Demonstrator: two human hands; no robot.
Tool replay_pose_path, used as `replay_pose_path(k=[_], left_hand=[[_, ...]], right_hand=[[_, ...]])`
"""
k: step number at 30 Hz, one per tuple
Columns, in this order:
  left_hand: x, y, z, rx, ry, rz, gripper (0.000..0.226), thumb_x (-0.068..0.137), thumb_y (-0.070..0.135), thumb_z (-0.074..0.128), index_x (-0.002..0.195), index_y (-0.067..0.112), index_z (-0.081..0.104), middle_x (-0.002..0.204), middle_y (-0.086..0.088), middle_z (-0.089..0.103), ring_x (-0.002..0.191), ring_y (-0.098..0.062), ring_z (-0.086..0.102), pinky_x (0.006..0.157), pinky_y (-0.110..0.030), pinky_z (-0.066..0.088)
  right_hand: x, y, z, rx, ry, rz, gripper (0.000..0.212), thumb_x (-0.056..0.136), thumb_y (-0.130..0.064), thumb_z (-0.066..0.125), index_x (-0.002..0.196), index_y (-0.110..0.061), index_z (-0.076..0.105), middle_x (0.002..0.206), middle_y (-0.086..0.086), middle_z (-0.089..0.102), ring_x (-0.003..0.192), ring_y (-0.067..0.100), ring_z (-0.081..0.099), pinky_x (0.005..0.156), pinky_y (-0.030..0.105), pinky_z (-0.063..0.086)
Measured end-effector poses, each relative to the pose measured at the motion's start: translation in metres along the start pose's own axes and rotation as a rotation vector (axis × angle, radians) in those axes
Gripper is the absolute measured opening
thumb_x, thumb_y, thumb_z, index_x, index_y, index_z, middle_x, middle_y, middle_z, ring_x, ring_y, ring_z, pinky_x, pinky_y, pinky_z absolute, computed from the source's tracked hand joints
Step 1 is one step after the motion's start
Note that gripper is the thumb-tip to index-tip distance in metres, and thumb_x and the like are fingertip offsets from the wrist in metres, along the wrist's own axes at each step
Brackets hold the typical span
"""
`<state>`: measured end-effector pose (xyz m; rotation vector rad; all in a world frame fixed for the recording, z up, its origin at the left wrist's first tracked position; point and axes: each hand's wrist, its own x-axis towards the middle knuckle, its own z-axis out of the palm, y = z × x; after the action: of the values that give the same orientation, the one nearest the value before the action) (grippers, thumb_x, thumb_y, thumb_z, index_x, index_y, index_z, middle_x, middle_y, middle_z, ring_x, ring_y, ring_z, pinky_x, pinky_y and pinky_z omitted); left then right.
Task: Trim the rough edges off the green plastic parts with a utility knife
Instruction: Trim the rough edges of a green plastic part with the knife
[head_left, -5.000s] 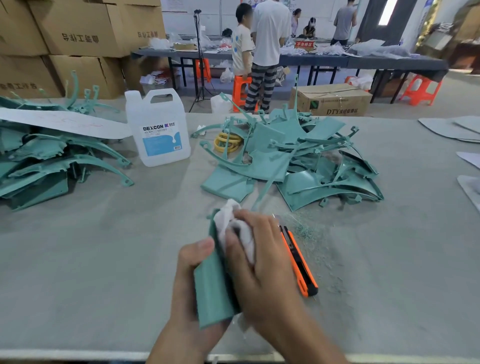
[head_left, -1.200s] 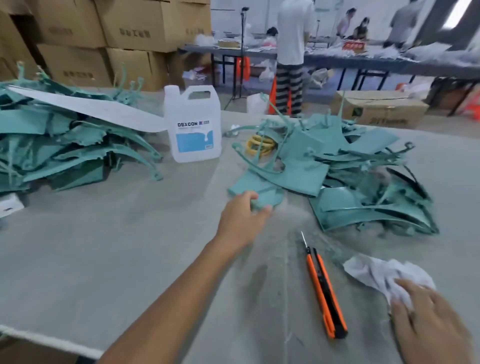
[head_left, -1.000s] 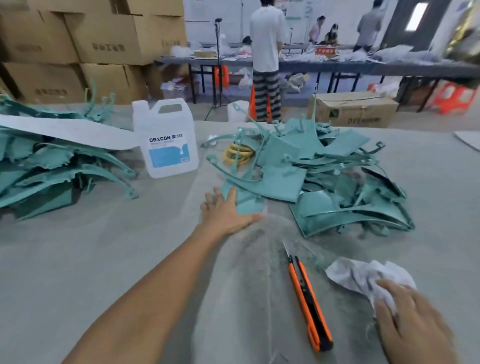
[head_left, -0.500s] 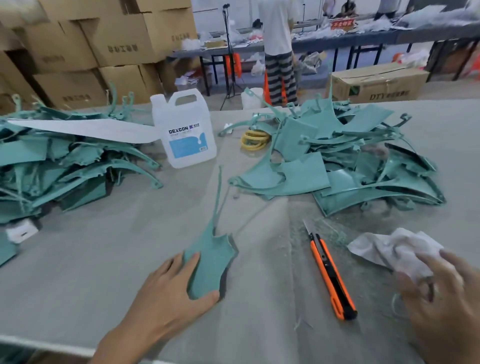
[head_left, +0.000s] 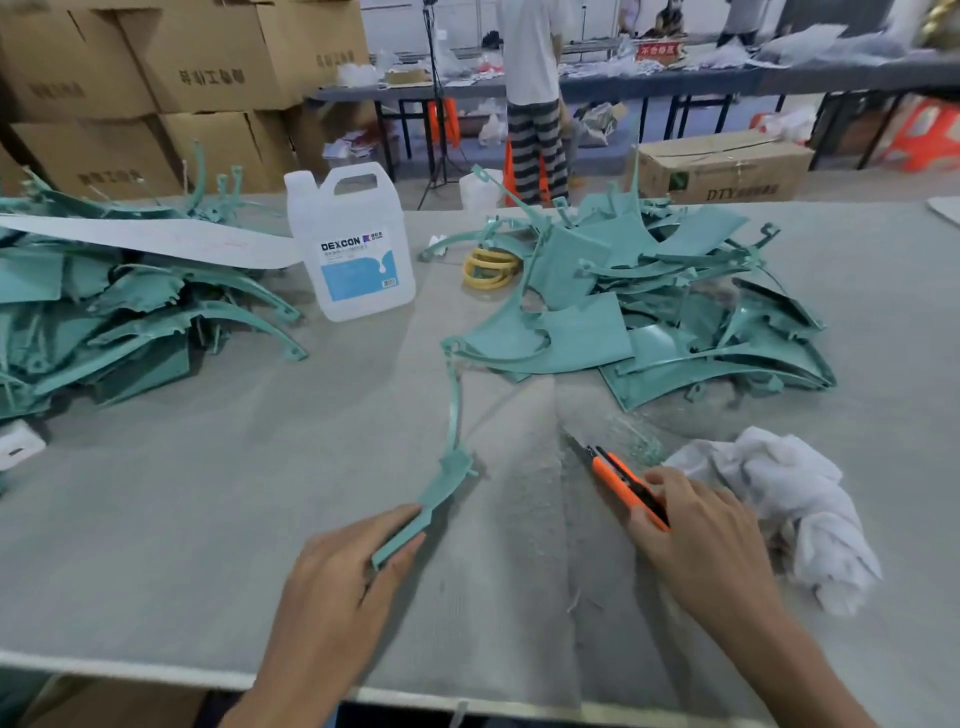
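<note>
**Q:** Where is the part lying?

**A:** I am pinching the part (head_left: 449, 475) at its near end in my left hand (head_left: 337, 577), thumb above and fingers below. Its thin arm is reaching away over the bench (head_left: 208, 493) toward the right pile (head_left: 582, 332).

**Q:** And the other of the hands?

**A:** My right hand (head_left: 696, 540) is grasping the knife (head_left: 618, 478) by its handle, with the blade pointing away from me. The cloth (head_left: 779, 499) is lying just beside that hand. The jug (head_left: 353, 260) is standing between the two piles.
</note>
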<state>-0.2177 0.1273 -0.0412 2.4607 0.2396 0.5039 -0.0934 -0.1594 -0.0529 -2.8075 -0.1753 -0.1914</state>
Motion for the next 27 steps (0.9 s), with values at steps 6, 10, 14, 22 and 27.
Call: replay_pose_path(k=[6,10,14,22,27], left_hand=[[0.024,0.006,0.049,-0.081,-0.128,0.020,0.037,0.087,0.028,0.074,0.122,0.023,0.062,0.135,0.011,0.057,0.122,-0.010,0.054,0.099,-0.024,0.039],[0.028,0.002,0.063,0.014,-0.226,-0.015,0.064,0.086,0.011,0.073,0.145,0.017,0.050,0.150,0.000,0.048,0.135,-0.020,0.045,0.108,-0.016,0.025],[0.027,-0.002,0.064,-0.004,-0.204,0.015,0.066,0.089,0.002,0.067,0.150,0.017,0.045,0.157,0.002,0.038,0.144,-0.011,0.034,0.115,-0.009,0.009],[0.029,-0.016,0.056,-0.187,-0.143,-0.007,0.055,0.094,0.006,0.065,0.142,0.031,0.055,0.144,0.018,0.053,0.133,0.001,0.049,0.113,-0.020,0.036],[0.031,-0.018,0.056,-0.247,-0.113,-0.052,0.044,0.098,0.020,0.063,0.138,0.039,0.059,0.137,0.022,0.058,0.127,0.003,0.053,0.109,-0.021,0.042]], right_hand=[[-0.031,0.004,-0.024,0.402,-0.009,0.027,0.029,0.084,-0.030,0.066,0.108,-0.046,0.059,0.094,-0.017,0.052,0.078,0.002,0.054,0.065,0.021,0.034],[-0.064,-0.006,-0.033,0.649,-0.210,0.008,0.044,0.079,-0.031,0.069,0.110,-0.057,0.051,0.086,-0.015,0.069,0.062,0.008,0.065,0.058,0.026,0.047],[-0.072,-0.014,-0.027,0.604,-0.268,-0.059,0.034,0.080,-0.058,0.060,0.112,-0.062,0.046,0.080,-0.022,0.066,0.062,0.004,0.061,0.061,0.016,0.047],[-0.066,-0.020,-0.024,0.434,-0.310,-0.190,0.046,0.077,-0.084,0.035,0.118,-0.064,0.044,0.089,-0.035,0.062,0.078,-0.003,0.062,0.067,0.016,0.048],[-0.060,-0.023,-0.021,0.432,-0.327,-0.212,0.052,0.075,-0.096,0.023,0.114,-0.067,0.042,0.084,-0.028,0.067,0.072,-0.001,0.063,0.064,0.016,0.047]])
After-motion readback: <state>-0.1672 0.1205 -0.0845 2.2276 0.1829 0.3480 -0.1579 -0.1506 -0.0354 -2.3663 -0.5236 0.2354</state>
